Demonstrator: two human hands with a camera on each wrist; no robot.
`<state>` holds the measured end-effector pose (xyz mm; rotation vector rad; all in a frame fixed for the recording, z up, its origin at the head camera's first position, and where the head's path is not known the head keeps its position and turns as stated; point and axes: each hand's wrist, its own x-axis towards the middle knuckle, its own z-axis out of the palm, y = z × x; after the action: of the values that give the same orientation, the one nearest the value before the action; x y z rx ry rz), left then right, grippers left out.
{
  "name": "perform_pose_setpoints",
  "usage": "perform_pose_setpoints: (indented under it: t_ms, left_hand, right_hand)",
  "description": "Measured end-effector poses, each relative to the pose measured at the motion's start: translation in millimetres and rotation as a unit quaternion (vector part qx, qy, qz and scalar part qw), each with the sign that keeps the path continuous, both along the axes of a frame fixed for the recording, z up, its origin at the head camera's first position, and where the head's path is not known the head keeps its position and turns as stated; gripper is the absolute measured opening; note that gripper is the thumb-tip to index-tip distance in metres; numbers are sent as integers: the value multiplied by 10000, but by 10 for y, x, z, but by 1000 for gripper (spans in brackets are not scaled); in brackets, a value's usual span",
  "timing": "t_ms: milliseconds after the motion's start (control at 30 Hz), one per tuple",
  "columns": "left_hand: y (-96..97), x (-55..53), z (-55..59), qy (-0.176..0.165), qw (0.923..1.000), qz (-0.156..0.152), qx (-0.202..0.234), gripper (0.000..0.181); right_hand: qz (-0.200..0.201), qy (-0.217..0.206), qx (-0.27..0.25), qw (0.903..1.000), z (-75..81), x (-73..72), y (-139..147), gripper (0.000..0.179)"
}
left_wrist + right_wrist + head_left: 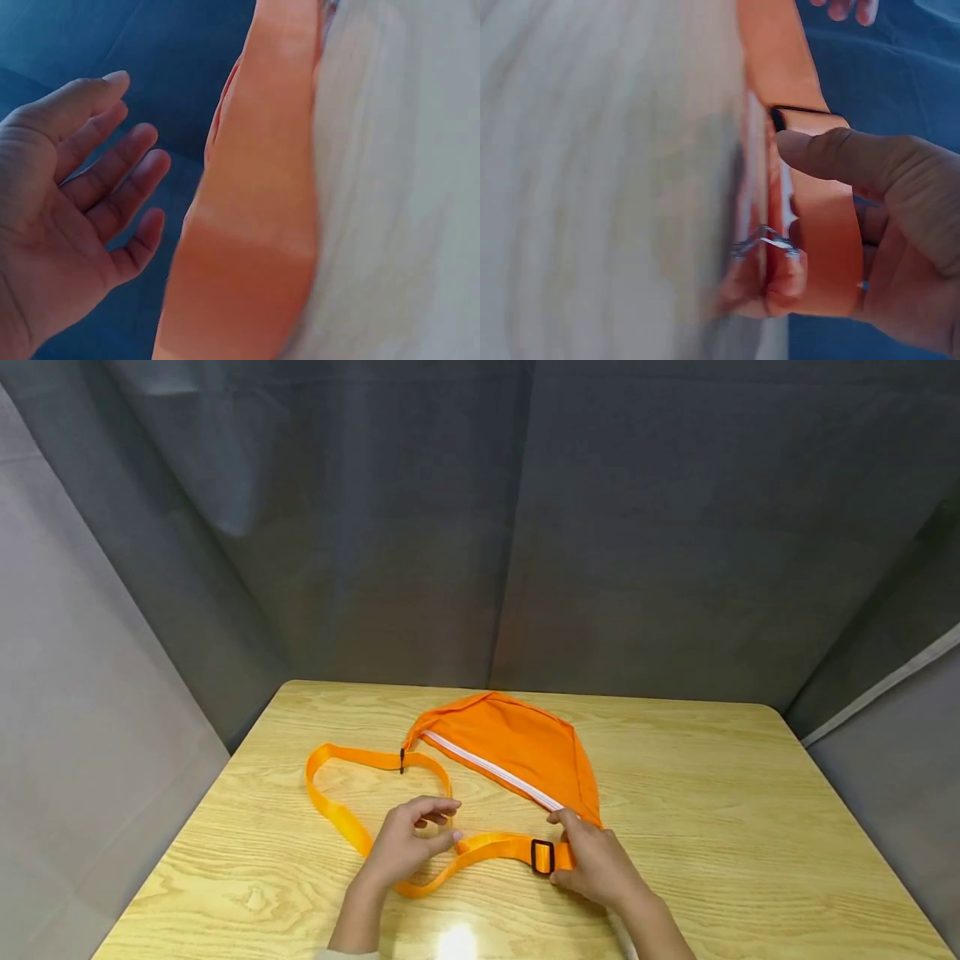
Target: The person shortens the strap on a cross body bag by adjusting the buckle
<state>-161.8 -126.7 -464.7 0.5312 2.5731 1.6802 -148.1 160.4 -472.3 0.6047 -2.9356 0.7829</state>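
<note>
An orange waist bag point(517, 739) with a white zipper point(489, 767) lies flat on the table. Its lighter orange strap point(341, 818) loops out to the left and comes back along the front. My right hand point(600, 864) grips the strap at the bag's right end, with the thumb point(810, 150) against the webbing just beside a black slider buckle point(778, 118). Over the strap loop, my left hand point(408, 843) hovers with its fingers point(112, 161) loosely bent and holding nothing. A gap shows between that hand and the strap in the left wrist view.
The light wood table point(750, 827) extends to both sides of the bag. Dark grey curtains point(637, 527) hang behind its far edge, and lighter fabric panels point(82, 693) stand at the left and right. A small black strap fitting point(402, 761) sits at the bag's left end.
</note>
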Motion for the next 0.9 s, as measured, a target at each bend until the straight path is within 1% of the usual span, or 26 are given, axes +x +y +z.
perform_pose_setpoints:
  t_ms: [133, 233, 333, 533, 633, 733, 833, 900]
  left_hand:
    - [-132, -73, 56, 294, 9980, 552, 29, 31]
    - [-217, -142, 82, 404, 9953, 876, 108, 32]
    - [-277, -233, 77, 443, 9930, 1072, 203, 32]
    - [-371, -458, 8, 471, 9868, 1518, 307, 34]
    - [-412, -575, -6, 420, 9832, 1746, 321, 32]
    - [-436, -700, -26, 346, 9804, 1916, 295, 32]
    - [-437, -806, -75, 337, 9781, 2046, 204, 31]
    - [-433, -874, -125, 338, 9782, 2048, 116, 30]
  right_hand:
    - [322, -304, -426, 9981, 88, 56, -3, 63]
    - [590, -461, -766, 9942, 117, 82, -22, 62]
    - [762, -535, -1161, 9889, 120, 111, -50, 63]
    - [1105, -663, -1791, 9754, 102, 178, -148, 66]
    - [1098, -801, -1851, 9733, 106, 192, -232, 65]
    - [925, -998, -1836, 9735, 101, 180, -321, 65]
    - [815, -1176, -1828, 9727, 76, 162, -380, 63]
    - [774, -1222, -1791, 9731, 54, 157, -388, 58]
